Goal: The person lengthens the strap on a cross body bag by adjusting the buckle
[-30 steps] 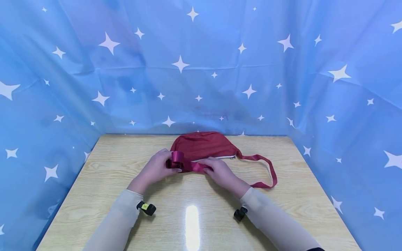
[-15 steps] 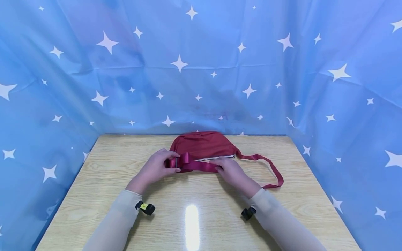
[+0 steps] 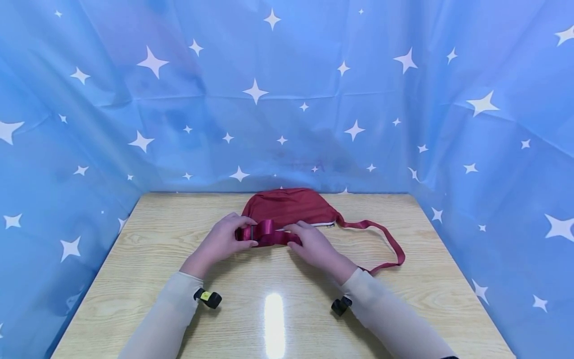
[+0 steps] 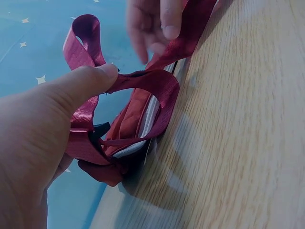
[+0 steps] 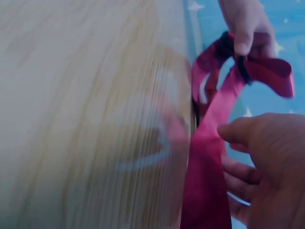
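A dark red waist bag (image 3: 287,207) lies at the back of the table, its pale zipper facing forward. My left hand (image 3: 224,237) pinches the bag's shiny red strap at a dark slider (image 4: 101,130), seen in the left wrist view. Loops of strap (image 4: 167,90) stand out around those fingers. To the right, my right hand (image 3: 314,244) is beside the strap (image 5: 209,162), its fingers loosely bent. In the right wrist view its thumb tip meets the strap's edge, and the other fingers show apart from one another. The strap's far side is partly hidden.
The rest of the strap (image 3: 394,244) curves over the wooden table (image 3: 215,319) on the right. A blue curtain (image 3: 287,119) with white stars hangs behind and on both sides. Small black cameras (image 3: 211,299) sit on the wrists.
My right hand first drew the strap rightward, then came back left along it toward my left hand. The loop by my left hand swung rightward and shrank. My left hand stays almost in place.
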A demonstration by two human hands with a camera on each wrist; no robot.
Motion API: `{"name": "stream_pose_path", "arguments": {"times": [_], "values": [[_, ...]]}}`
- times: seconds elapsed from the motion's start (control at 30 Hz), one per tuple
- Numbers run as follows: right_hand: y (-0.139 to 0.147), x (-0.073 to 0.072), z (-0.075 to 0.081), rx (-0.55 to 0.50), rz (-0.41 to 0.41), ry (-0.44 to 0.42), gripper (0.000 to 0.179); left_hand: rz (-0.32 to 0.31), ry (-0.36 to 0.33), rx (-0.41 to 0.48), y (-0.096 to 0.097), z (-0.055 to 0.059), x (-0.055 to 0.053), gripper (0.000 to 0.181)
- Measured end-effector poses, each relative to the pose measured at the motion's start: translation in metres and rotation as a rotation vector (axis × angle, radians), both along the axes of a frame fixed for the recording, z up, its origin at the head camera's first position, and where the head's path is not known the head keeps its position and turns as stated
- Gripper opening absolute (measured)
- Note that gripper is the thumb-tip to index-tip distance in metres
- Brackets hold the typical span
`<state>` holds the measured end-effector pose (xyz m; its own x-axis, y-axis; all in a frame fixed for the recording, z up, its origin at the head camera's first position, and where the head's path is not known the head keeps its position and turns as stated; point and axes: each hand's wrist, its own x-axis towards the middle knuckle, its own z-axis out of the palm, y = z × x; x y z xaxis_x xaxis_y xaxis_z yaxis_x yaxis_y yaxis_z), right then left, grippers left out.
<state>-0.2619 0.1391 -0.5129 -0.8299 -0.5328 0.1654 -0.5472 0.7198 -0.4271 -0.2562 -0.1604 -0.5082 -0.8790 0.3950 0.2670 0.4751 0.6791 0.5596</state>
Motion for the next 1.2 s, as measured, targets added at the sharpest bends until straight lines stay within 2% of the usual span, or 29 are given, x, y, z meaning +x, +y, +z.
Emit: {"name": "stream_pose_path", "arguments": {"times": [0.23, 0.47, 0.63, 0.87, 1.03, 1.2], "values": [[-0.023, -0.002, -0.002, -0.073, 0.057, -0.045, 0.038, 0.004, -0.004, -0.006, -0.002, -0.001, 0.0, 0.048], [-0.022, -0.004, -0.002, -0.12, 0.07, 0.04, 0.032, 0.002, -0.009, 0.001, -0.002, 0.0, 0.0, 0.049], [-0.016, -0.005, 0.003, -0.097, 0.092, 0.078, 0.036, 0.003, -0.001, 0.0, -0.003, -0.001, -0.001, 0.051], [-0.001, -0.007, 0.005, -0.047, 0.043, 0.035, 0.037, 0.006, -0.004, 0.004, -0.006, -0.002, -0.002, 0.051], [0.005, -0.008, 0.004, -0.02, 0.045, 0.024, 0.038, 0.0, 0.005, 0.001, -0.006, -0.002, -0.002, 0.051], [-0.002, -0.008, -0.001, -0.05, 0.039, 0.006, 0.034, -0.006, 0.003, 0.01, -0.003, -0.002, -0.002, 0.05]]}}
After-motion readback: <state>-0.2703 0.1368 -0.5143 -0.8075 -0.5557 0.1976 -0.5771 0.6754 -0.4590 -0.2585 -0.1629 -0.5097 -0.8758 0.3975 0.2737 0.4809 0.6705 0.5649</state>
